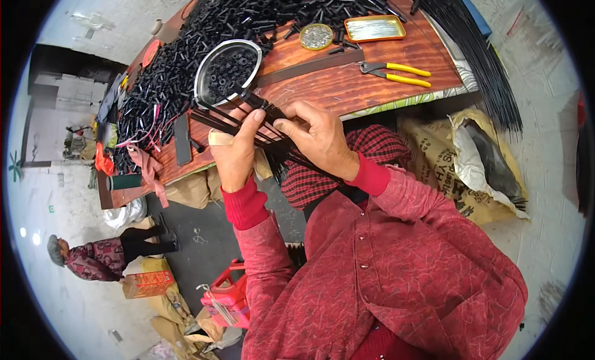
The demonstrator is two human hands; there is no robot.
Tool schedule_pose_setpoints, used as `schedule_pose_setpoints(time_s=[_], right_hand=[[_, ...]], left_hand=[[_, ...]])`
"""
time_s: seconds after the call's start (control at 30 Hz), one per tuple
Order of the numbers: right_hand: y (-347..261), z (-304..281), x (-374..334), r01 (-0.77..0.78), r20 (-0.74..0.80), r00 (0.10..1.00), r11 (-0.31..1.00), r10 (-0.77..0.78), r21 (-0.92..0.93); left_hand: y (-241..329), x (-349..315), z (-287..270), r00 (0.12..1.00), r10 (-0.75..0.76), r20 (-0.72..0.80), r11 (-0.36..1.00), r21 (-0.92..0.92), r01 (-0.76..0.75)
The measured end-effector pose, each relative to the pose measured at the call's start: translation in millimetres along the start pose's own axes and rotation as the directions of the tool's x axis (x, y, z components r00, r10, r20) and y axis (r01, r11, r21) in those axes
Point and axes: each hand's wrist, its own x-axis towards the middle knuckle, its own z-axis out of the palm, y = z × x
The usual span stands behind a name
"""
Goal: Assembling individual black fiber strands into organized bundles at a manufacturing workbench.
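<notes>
My left hand (238, 152), with a tan wrap on one finger or the thumb's base, closes round a bunch of thin black rods (271, 137). From the right, my right hand (319, 137) grips the same bunch, its thumb and fingers pressed together near the upper ends. The rods slant down to the right, above my lap and the near table edge. Just beyond my left hand stands a metal bowl (199, 87) holding small black ring-like parts (230, 71). What lies between my fingertips is too small to make out.
A heap of short black tubes (155, 90) covers the table's far left. Yellow-handled nippers (408, 73), a yellow tray of thin metal pins (375, 29) and a round dish of metal bits (316, 36) lie beyond my hands. An open sack (434, 155) stands right; another person (93, 259) stands left.
</notes>
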Motion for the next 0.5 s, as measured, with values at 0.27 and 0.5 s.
schedule_pose_setpoints(time_s=[0.27,0.5], right_hand=[[8,-12,14,-0.173,0.189,0.971,0.975,0.145,0.142],[22,-28,35,-0.531,0.549,0.757,0.823,0.354,0.202]], left_hand=[[5,-1,2,1.0,0.03,0.003,1.0,-0.005,-0.03],[-4,3,-2,0.997,-0.003,0.076,1.0,-0.019,0.004]])
